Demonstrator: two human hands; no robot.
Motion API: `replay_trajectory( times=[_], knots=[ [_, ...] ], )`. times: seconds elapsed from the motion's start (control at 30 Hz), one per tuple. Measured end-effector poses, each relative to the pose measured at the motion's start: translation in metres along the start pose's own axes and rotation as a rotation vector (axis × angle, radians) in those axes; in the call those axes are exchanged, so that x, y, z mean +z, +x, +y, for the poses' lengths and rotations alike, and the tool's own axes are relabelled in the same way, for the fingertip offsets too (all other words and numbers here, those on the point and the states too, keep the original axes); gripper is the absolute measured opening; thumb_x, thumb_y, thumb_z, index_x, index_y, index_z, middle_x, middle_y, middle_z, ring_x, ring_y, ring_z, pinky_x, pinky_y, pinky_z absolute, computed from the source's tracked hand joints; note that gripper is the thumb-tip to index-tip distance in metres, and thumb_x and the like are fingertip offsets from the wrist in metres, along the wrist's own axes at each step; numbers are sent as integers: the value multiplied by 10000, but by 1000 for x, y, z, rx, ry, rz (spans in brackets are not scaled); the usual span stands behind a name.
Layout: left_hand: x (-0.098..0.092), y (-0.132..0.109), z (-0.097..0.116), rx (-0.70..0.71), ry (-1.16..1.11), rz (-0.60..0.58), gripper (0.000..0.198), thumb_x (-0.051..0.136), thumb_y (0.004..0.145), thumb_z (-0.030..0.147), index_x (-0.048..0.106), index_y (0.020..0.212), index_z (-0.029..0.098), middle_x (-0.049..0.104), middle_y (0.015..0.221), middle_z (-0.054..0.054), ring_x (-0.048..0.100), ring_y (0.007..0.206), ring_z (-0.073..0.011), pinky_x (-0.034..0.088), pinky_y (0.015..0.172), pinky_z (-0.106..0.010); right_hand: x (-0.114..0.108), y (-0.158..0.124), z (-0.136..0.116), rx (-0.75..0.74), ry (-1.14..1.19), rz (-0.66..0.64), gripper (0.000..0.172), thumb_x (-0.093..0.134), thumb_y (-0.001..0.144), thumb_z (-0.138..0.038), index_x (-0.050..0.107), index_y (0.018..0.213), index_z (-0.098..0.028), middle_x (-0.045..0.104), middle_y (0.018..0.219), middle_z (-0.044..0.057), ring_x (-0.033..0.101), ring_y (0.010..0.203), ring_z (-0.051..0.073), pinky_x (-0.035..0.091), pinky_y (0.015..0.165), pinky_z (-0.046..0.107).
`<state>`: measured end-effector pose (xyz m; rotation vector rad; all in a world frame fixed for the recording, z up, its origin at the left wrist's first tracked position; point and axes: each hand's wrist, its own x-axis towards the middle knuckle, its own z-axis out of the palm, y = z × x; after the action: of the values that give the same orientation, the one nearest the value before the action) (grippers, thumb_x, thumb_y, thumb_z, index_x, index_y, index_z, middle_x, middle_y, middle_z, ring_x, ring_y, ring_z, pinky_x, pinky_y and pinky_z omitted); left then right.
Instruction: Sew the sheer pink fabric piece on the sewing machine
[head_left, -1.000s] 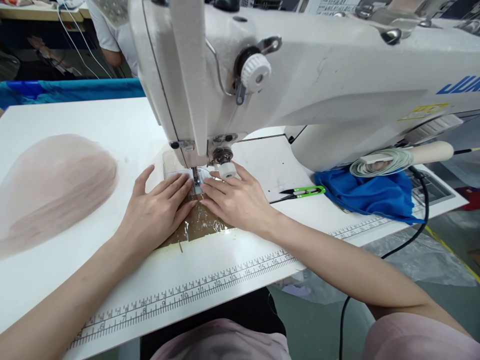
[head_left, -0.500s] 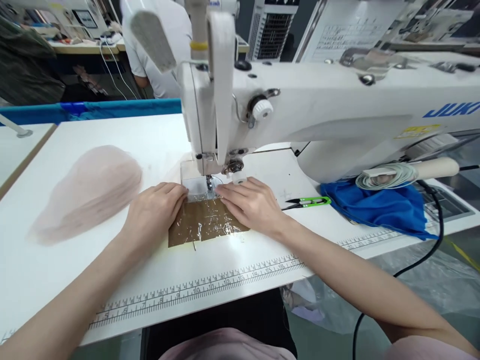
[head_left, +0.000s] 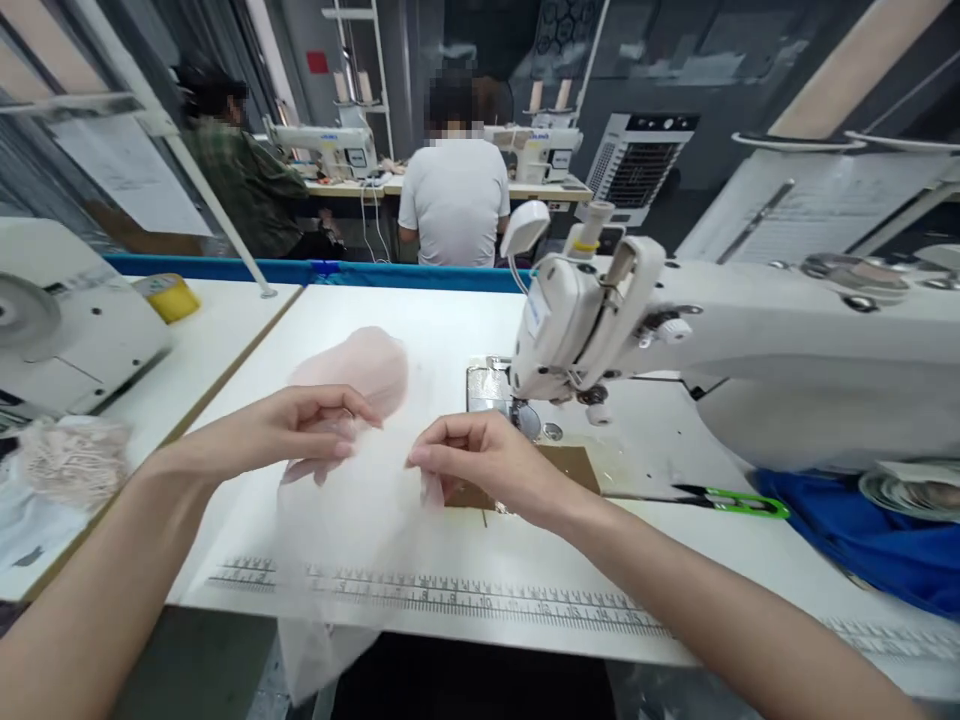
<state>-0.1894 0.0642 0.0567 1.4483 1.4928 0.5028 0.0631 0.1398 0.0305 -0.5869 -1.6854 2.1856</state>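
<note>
My left hand (head_left: pixel 319 428) and my right hand (head_left: pixel 480 455) are raised in front of the sewing machine (head_left: pixel 570 330), each pinching the edge of a sheer, pale pink fabric piece (head_left: pixel 337 520). The fabric hangs between them, and its lower end drops over the table's front edge. Behind my left hand, another sheer pink piece (head_left: pixel 367 360) lies on the white table. To the right of the needle area and partly behind my right hand is a brown taped plate (head_left: pixel 574 468).
Green thread snips (head_left: pixel 739 502) and a blue cloth (head_left: pixel 862 550) lie to the right. A printed ruler (head_left: pixel 517 602) runs along the front edge. At left are another machine (head_left: pixel 67 320) and a yellow tape roll (head_left: pixel 171 297). Two people sit beyond the table.
Both hands have left the needle area, moving left and toward me, and now hold up the sheer fabric. The brown plate is less covered by hands. My view has swung left and up.
</note>
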Motion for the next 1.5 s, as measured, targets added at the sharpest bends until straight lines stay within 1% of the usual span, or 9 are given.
replay_trajectory(
  times=[0.17,0.33,0.63,0.87,1.0,1.13,1.3,1.4,1.5],
  knots=[
    [-70,-14,-11,93,-185,458,402,803,655,472,666,938,222,618,704,-14,593,612,-136,532,587,-260,22,54,-14,-185,-13,93,222,709,798,-406,720,758,-188,645,650,-21,617,584,84,499,588,214],
    [-117,40,4,125,-88,524,457,791,641,450,672,1002,196,588,753,0,494,584,-78,367,493,-178,15,114,-23,-261,-63,456,140,649,791,-317,716,778,-195,584,575,-55,550,531,66,473,536,182],
    [-97,131,-62,85,196,480,322,622,863,420,648,1020,140,578,697,11,533,612,-122,443,604,-273,-31,166,28,-144,-286,649,163,586,801,-307,678,810,-173,531,500,-62,496,457,107,455,491,247],
    [-92,117,-83,159,500,734,218,603,833,274,692,1022,209,685,1017,-42,603,851,-187,430,820,-348,-47,175,19,-243,-618,651,347,677,753,-249,689,1099,-228,698,965,13,622,923,181,451,970,363],
    [-88,76,-84,204,563,905,254,499,897,249,679,1070,201,676,1153,-61,632,924,-190,436,824,-322,-47,199,0,-281,-624,464,331,553,885,-362,702,1120,-182,655,1281,75,572,1197,194,368,1093,347],
    [-53,0,-83,281,634,1015,287,429,977,310,645,1122,189,677,1132,-71,631,979,-185,453,883,-328,-35,222,-1,-201,-558,195,397,560,894,-470,734,1117,-191,646,1335,69,549,1282,238,345,1129,391],
    [37,-97,-102,491,866,917,473,506,953,311,459,1418,232,589,1317,-129,548,1220,-261,430,1015,-417,-10,222,13,-103,-504,9,431,554,902,-526,738,1147,-223,651,1332,43,577,1252,243,360,1124,378],
    [96,-123,-123,454,1007,816,750,595,885,350,270,1548,216,359,1565,-126,370,1407,-328,280,1168,-516,13,209,22,-98,-507,-72,423,555,910,-525,734,1155,-230,612,1384,25,519,1323,241,325,1153,369],
    [143,-123,-139,338,1059,972,925,634,817,167,120,1581,257,100,1660,-33,142,1518,-302,99,1245,-539,43,190,33,-110,-481,-140,401,532,934,-503,726,1165,-238,616,1380,13,510,1338,230,320,1164,377]
  ],
)
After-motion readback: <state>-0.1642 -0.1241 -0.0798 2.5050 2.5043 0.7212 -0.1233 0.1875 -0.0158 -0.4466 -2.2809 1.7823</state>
